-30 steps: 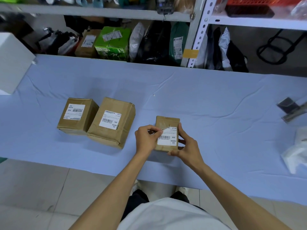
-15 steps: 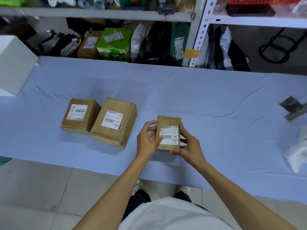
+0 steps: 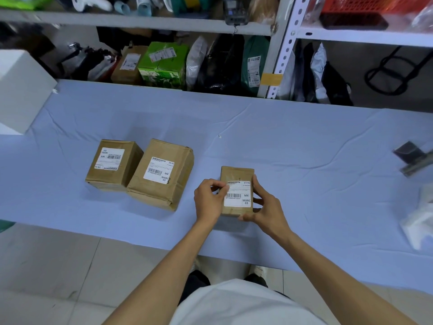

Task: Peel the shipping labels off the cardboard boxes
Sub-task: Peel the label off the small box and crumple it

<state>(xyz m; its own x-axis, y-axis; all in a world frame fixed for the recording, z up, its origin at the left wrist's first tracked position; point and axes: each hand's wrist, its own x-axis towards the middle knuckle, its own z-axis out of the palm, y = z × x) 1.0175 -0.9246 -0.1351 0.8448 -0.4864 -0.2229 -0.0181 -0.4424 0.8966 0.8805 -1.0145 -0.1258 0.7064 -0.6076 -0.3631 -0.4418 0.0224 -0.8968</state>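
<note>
A small cardboard box (image 3: pixel 236 174) stands near the front edge of the blue-covered table (image 3: pixel 304 160), with a white shipping label (image 3: pixel 237 194) on its top face. My right hand (image 3: pixel 267 205) grips the box along its right side and bottom corner. My left hand (image 3: pixel 208 200) rests against the box's left side, its fingertips pinched at the label's upper left corner. Two bigger cardboard boxes lie to the left: a middle box (image 3: pixel 161 174) and a left box (image 3: pixel 113 165), each with a flat white label.
A white block (image 3: pixel 21 90) stands at the table's far left. A dark tool (image 3: pixel 412 156) and crumpled white plastic (image 3: pixel 419 221) lie at the right edge. Shelving (image 3: pixel 278 48) packed with parcels runs behind the table. Tiled floor shows below the front edge.
The label's lifted upper left corner from a second ago lies flatter now. My left hand's fingers have returned to that corner. The view has shifted slightly.
</note>
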